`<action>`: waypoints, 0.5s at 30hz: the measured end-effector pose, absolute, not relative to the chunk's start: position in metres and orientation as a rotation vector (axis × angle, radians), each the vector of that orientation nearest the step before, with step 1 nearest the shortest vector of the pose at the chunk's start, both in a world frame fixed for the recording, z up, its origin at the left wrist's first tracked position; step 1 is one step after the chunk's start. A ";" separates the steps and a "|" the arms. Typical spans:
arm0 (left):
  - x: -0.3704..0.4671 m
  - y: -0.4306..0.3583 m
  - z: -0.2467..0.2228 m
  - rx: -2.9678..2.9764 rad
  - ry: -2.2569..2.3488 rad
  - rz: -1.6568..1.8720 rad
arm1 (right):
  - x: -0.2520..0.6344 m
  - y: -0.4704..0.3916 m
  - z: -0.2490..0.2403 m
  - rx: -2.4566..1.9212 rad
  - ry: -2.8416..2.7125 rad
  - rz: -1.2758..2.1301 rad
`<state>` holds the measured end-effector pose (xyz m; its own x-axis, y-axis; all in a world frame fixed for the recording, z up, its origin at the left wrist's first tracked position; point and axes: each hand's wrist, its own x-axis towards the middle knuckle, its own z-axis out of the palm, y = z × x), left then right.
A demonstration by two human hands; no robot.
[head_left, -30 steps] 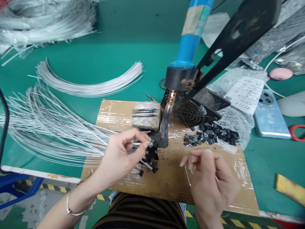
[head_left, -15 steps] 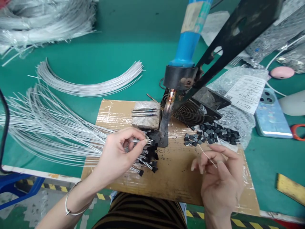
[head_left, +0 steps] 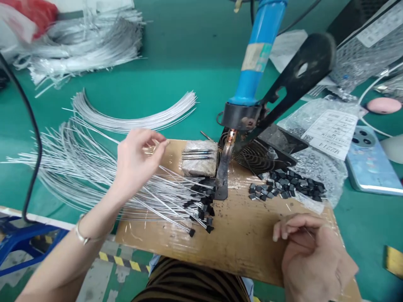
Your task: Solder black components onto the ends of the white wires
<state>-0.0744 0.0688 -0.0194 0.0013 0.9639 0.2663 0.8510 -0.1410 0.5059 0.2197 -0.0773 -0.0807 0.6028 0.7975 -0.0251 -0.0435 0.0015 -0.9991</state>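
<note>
My left hand (head_left: 137,155) is over the left part of a spread of white wires (head_left: 157,193), with thumb and forefinger pinched together; what they hold, if anything, is too small to tell. The wires end at the right in a pile of black connectors (head_left: 208,209). My right hand (head_left: 310,251) is curled over the right side of the cardboard (head_left: 239,247), holding a thin wire (head_left: 308,231) that is mostly hidden. Between the hands, a blue-handled soldering iron (head_left: 248,84) points down in a black stand (head_left: 296,84), its tip near the connectors.
Three thin dark rods lie on a wrapped block (head_left: 198,167). Loose black pieces (head_left: 286,184) lie beside a labelled plastic bag (head_left: 327,130) and a phone (head_left: 371,159). A curved wire bundle (head_left: 135,119) lies behind, and a larger bundle (head_left: 94,46) is at the back left.
My left hand has moved left and up, away from the connectors. My right hand has moved right and down, away from the loose black pieces. The view has shifted slightly.
</note>
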 end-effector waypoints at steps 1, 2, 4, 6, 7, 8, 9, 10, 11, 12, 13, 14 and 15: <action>-0.080 0.086 -0.023 2.081 1.920 0.793 | 0.220 -0.077 -0.082 -1.422 -0.685 0.749; -0.085 0.104 -0.027 2.090 1.921 0.755 | 0.221 -0.077 -0.082 -1.419 -0.684 0.749; -0.091 0.135 -0.037 2.113 1.914 0.651 | 0.222 -0.076 -0.083 -1.419 -0.683 0.749; -0.092 0.158 -0.048 2.127 1.891 0.585 | 0.223 -0.076 -0.084 -1.425 -0.681 0.747; -0.091 0.165 -0.052 2.133 1.879 0.555 | 0.224 -0.076 -0.084 -1.430 -0.679 0.745; -0.091 0.170 -0.057 2.140 1.867 0.530 | 0.224 -0.076 -0.084 -1.437 -0.679 0.742; -0.090 0.172 -0.060 2.148 1.856 0.508 | 0.224 -0.076 -0.084 -1.445 -0.682 0.740; -0.090 0.173 -0.062 2.158 1.846 0.491 | 0.224 -0.076 -0.084 -1.453 -0.685 0.738; -0.089 0.172 -0.064 2.169 1.837 0.478 | 0.224 -0.076 -0.084 -1.461 -0.689 0.737; -0.089 0.170 -0.065 2.181 1.828 0.468 | 0.224 -0.076 -0.084 -1.468 -0.692 0.733; -0.089 0.167 -0.065 2.194 1.818 0.460 | 0.223 -0.076 -0.084 -1.474 -0.694 0.729; -0.089 0.165 -0.065 2.205 1.808 0.455 | 0.223 -0.076 -0.084 -1.476 -0.694 0.723; -0.089 0.162 -0.064 2.215 1.799 0.455 | 0.222 -0.076 -0.084 -1.475 -0.692 0.720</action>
